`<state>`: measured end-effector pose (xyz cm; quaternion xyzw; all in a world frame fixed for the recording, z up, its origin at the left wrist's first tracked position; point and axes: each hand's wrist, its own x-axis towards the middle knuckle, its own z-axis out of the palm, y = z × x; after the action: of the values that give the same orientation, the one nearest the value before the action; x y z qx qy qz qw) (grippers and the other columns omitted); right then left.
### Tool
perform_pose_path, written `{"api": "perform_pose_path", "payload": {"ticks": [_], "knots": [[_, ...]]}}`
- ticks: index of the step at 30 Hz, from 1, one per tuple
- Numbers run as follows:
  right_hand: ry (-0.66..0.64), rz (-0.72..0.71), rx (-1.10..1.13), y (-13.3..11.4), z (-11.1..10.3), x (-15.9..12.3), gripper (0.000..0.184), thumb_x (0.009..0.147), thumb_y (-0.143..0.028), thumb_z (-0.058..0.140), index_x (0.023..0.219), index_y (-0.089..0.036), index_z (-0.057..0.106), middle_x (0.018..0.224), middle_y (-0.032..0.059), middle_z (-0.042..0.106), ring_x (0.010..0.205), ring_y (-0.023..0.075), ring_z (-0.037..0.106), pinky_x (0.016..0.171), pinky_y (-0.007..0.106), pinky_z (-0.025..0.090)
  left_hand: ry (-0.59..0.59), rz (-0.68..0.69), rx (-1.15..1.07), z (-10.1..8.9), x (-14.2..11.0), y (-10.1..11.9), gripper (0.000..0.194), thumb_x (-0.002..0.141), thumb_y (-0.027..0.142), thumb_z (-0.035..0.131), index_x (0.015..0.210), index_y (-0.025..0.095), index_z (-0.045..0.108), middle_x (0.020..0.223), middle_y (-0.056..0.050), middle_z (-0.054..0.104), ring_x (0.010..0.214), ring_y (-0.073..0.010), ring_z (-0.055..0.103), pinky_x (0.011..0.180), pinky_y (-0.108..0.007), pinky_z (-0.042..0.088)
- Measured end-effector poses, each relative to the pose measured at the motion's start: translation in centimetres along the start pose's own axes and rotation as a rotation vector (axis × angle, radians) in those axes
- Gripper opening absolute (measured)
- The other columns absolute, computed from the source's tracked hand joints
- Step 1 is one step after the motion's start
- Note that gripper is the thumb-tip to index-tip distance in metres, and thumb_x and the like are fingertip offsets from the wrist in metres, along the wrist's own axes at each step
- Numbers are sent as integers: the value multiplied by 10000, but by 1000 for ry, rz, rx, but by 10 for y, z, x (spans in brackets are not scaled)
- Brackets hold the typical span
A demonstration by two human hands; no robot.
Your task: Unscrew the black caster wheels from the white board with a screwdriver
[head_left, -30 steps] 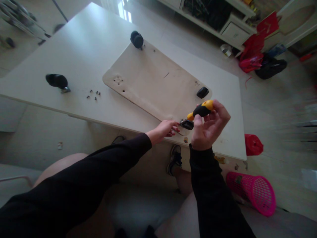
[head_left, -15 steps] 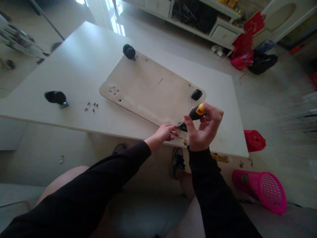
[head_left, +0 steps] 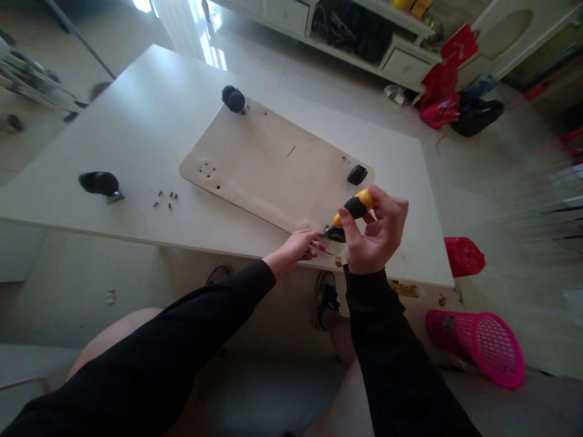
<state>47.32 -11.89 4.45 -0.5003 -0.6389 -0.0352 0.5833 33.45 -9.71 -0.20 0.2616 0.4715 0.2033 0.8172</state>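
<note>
My right hand [head_left: 376, 233] is closed around the yellow-and-black handle of a screwdriver [head_left: 356, 206], tilted with its tip down at a black caster [head_left: 336, 233]. That caster sits at the near right corner of a pale board [head_left: 264, 164] lying on the table. Beside the screwdriver's tip, the fingers of my left hand [head_left: 303, 244] are bent together at the caster's plate; what they pinch, if anything, is hidden. Other casters stand at the board's far left [head_left: 233, 99] and right [head_left: 357, 175] corners. The near left corner shows bare screw holes [head_left: 207, 170].
A loose caster [head_left: 101, 184] and several small screws [head_left: 170, 195] lie on the white table [head_left: 136, 115], left of the board. On the floor to the right are a pink basket [head_left: 478, 346] and a red bag [head_left: 463, 256]. A white cabinet [head_left: 286, 15] stands beyond the table.
The screwdriver's handle has turned a little in my right hand, showing more yellow near its shaft. My left hand stays at the caster. The whole view has shifted slightly.
</note>
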Motion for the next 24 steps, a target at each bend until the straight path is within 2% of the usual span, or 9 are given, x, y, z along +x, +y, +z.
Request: {"api": "perform_pose_path", "payload": {"ticks": [2, 6, 8, 12, 15, 20, 24], "knots": [[-18, 32, 33, 0, 0, -2, 577, 951, -285, 731, 1496, -382, 567, 1301, 44, 632, 1111, 197, 707, 792, 331, 677, 0, -8, 2, 1, -1, 1, 190, 997, 200, 573, 1107, 130, 711, 812, -45, 712, 525, -78, 491, 558, -211, 378], [-78, 37, 48, 2, 1, -3, 538, 1023, -275, 562, 1553, -354, 505, 1416, 77, 652, 1230, 238, 703, 942, 437, 661, 1, -18, 32, 2, -4, 3, 186, 998, 227, 573, 1087, 143, 713, 827, -45, 726, 541, -86, 513, 578, -222, 393], [-81, 11, 24, 2, 1, -1, 519, 996, -289, 611, 1507, -347, 542, 1379, 77, 643, 1210, 242, 688, 900, 429, 655, 9, -1, 78, 2, -4, 4, 169, 1000, 229, 571, 1066, 150, 705, 811, -39, 720, 541, -91, 522, 570, -226, 382], [3, -32, -31, 2, 0, 3, 549, 887, -293, 794, 1404, -348, 615, 1247, 49, 605, 1102, 211, 666, 775, 340, 628, 23, 39, 121, 2, -3, 3, 142, 996, 215, 561, 1043, 162, 684, 779, -26, 708, 523, -91, 517, 547, -229, 363], [-6, -1, 14, 2, 0, 1, 535, 935, -272, 724, 1444, -359, 584, 1275, 47, 620, 1096, 201, 699, 814, 353, 649, 3, 43, 75, 1, -1, 1, 124, 990, 233, 578, 1017, 163, 676, 782, -25, 705, 526, -86, 513, 548, -228, 368], [-105, 39, 55, 3, 2, -2, 590, 992, -262, 556, 1570, -342, 463, 1466, 94, 620, 1284, 253, 687, 961, 450, 657, -1, 45, 49, 0, 4, -1, 106, 976, 219, 583, 950, 158, 666, 796, -36, 711, 536, -84, 511, 564, -231, 384], [-33, -18, 13, 2, 2, 1, 585, 893, -282, 750, 1448, -354, 579, 1309, 54, 620, 1175, 230, 683, 850, 384, 666, -17, 50, 54, -1, 5, -1, 120, 985, 237, 592, 935, 157, 666, 793, -34, 706, 536, -83, 511, 562, -232, 377]]}}
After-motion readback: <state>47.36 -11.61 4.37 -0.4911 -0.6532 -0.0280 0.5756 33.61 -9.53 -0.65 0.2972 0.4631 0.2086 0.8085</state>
